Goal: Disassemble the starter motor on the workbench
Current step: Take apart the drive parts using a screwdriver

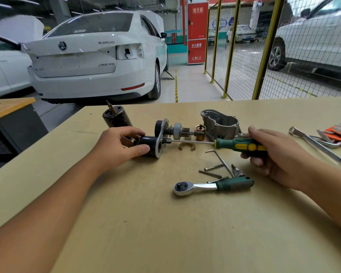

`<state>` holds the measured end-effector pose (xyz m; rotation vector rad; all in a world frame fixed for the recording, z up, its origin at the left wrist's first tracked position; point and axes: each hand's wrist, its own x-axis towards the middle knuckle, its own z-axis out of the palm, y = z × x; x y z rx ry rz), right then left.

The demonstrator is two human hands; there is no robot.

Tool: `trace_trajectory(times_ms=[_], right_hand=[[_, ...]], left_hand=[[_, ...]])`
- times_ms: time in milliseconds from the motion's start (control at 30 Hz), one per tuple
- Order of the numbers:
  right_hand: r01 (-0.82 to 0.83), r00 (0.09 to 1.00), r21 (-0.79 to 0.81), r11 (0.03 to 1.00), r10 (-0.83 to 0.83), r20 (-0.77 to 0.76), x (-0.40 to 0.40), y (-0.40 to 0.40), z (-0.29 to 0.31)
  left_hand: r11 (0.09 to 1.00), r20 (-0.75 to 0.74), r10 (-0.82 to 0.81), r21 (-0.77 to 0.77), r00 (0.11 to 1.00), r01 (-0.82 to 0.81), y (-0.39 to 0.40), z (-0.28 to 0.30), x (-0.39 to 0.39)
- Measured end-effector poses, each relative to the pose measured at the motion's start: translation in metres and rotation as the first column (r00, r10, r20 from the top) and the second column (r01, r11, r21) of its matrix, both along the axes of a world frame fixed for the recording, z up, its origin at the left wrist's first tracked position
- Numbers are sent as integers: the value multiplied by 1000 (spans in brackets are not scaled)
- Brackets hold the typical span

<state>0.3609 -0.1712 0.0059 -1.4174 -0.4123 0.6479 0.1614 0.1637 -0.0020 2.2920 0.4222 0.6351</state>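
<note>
Here, a white sedan car (95, 56) with its rear lamp removed stands behind the broad tan wooden desk (165, 223), and a yellow-posted wire mesh fence (244, 48) runs along the right, with a red fire-hydrant cabinet (197, 33) beside it. On the desk the starter motor lies in pieces. A black cylindrical motor casing (116, 117) stands tilted at the far left edge, and an unpainted cast aluminium nose housing (220, 123) sits open-side up further right. Between them lies the silver mounting plate with the pinion gear shaft (172, 131), its black solenoid cylinder (148, 144) nearest the person. The left hand (118, 146) grasps this black cylinder, thumb and fingers curled round it. The right hand (274, 154) is wrapped round the handle of a green and yellow screwdriver (240, 144), whose thin shaft reaches left to the plate, tip at a screw. A small brass cup-shaped part (200, 132) stands by the end of the pinion shaft, and a brass forked lever (187, 146) lies just under the screwdriver shaft. Nearer the person lie a chrome ratchet wrench with a green grip (211, 186), a bent hex key (220, 160), and loose long bolts (213, 170). At the right edge rest a steel spanner (319, 146) and an orange-holdered hex key set (339, 134).
</note>
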Motion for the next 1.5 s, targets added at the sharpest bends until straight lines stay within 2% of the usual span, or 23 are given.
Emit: trace_trajectory(times_ms=[133,233,300,433,533,667,767,833,900,1133,1333,1500], right_hand=[[-17,1000,73,997,18,-13,7,0,-5],[-1,998,176,984,12,-63,9,0,-8],[-28,998,152,988,36,-50,6,2,-6],[-26,999,-9,1000,26,29,3,4,-4],[-51,998,24,998,50,40,5,3,-4],[-52,999,93,994,52,3,6,1,-6],[-90,995,40,995,88,47,0,3,-2],[-66,994,-50,997,70,84,-2,4,0],[-59,992,-73,996,66,105,-1,2,1],[-17,998,64,998,13,56,3,-1,-6],[-39,989,-46,998,46,144,-3,2,1],[-23,998,76,997,18,68,-1,-2,-4]], left_hand=[[998,34,59,-4,998,-59,-3,-3,3],[990,18,104,88,994,-106,-10,-3,4],[978,9,127,163,992,-126,-16,-1,5],[926,-6,161,347,987,-149,-29,0,9],[862,21,156,485,987,-147,-39,3,13],[814,48,80,573,996,-93,-50,4,16],[771,38,48,634,998,-61,-59,0,19],[763,19,71,643,997,-67,-63,1,21],[762,22,89,642,996,-83,-64,2,21],[794,27,71,604,997,-73,-64,3,21],[830,34,65,553,997,-73,-64,4,22],[854,39,72,514,997,-82,-68,4,21]])
